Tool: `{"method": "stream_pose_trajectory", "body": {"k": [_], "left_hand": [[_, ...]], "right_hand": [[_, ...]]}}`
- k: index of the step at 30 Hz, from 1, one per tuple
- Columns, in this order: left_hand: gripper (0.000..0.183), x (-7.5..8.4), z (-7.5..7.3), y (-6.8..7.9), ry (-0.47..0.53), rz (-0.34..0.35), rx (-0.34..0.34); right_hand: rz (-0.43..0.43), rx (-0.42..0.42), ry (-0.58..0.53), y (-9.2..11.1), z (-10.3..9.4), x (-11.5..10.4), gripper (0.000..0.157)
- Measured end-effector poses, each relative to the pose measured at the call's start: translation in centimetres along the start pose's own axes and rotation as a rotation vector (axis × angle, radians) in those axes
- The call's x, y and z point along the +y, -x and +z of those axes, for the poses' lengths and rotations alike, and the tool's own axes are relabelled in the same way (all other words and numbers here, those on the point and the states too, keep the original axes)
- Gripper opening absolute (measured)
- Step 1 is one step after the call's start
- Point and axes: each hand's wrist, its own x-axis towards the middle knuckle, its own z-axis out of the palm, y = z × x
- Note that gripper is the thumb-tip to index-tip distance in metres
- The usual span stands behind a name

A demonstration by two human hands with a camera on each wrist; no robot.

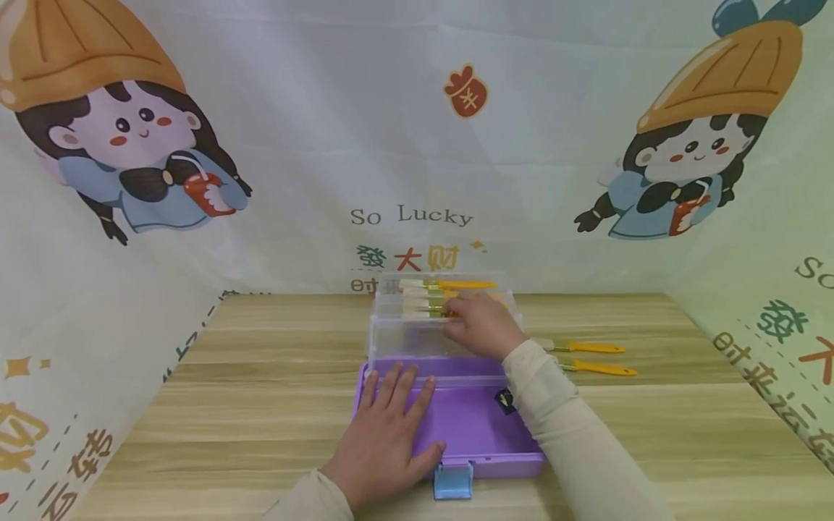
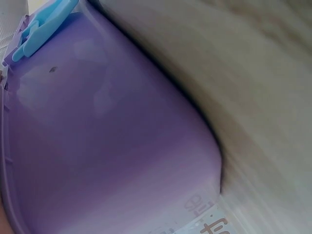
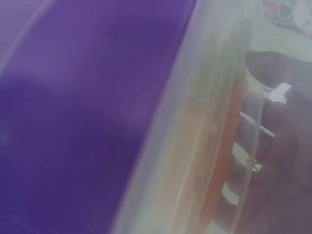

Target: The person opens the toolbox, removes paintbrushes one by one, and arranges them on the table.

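A purple box with a blue latch at its front stands open before me. My left hand rests on its left side with fingers spread. At the back of the box a clear plastic compartment is raised, and several paintbrushes with pale bristles and yellow handles lie along it. My right hand reaches over the compartment and pinches the handle of the nearest paintbrush. In the right wrist view, its fingers show through the clear plastic beside an orange-yellow handle.
Two more paintbrushes lie on the wooden table to the right of the compartment, partly behind my right sleeve. A small black piece is at the right inside the box. A printed cloth hangs behind and at the sides.
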Motion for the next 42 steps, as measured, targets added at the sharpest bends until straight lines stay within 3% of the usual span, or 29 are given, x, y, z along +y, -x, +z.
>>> {"method": "stream_pose_trajectory", "body": {"k": [12,22,32,42], "left_hand": [[0.079,-0.02,0.20,-0.12,-0.009,-0.001,0.012],[0.078,-0.04,0.14,-0.07,0.008,-0.005,0.015],[0.078,-0.05,0.20,-0.09,0.015,-0.009,0.009],[0.078,0.00,0.09,-0.07,0.010,-0.015,0.006]], "right_hand": [[-0.062,-0.063,0.069,0.26,-0.47,0.07,0.032],[-0.038,-0.140,0.102,0.32,-0.75,-0.65,0.039],[-0.024,-0.066,0.063,0.26,-0.43,-0.48,0.031],[-0.063,-0.078,0.141,0.14,-0.11,-0.51,0.039]]}}
